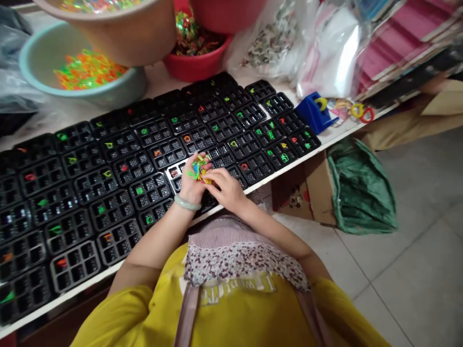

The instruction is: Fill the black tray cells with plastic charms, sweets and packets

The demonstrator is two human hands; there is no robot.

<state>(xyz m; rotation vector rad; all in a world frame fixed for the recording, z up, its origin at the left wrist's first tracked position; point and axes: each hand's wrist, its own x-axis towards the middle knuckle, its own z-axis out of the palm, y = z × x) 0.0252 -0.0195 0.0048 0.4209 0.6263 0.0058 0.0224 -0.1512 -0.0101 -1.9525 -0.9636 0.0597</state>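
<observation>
My left hand [193, 185] is cupped palm up, its fingers curled round a small heap of bright plastic pieces [197, 168] in green, yellow, orange and blue. Over that palm, the fingertips of my right hand [227, 190] pinch together at the heap's edge, on a small yellow-orange piece [207, 177]. The exact shape of the pieces is too small to make out. Beneath and around both hands lie rows of black compartment trays [152, 188]. Many of these trays hold one small coloured piece in a compartment; those at the right end hold several.
Behind the trays stand a light blue basin [29, 72] of orange and green pieces, a beige basin [144, 38] and a red basin [188, 67]. A blue box [314, 113] sits at the right end. A green sack [361, 193] lines a carton below the table edge.
</observation>
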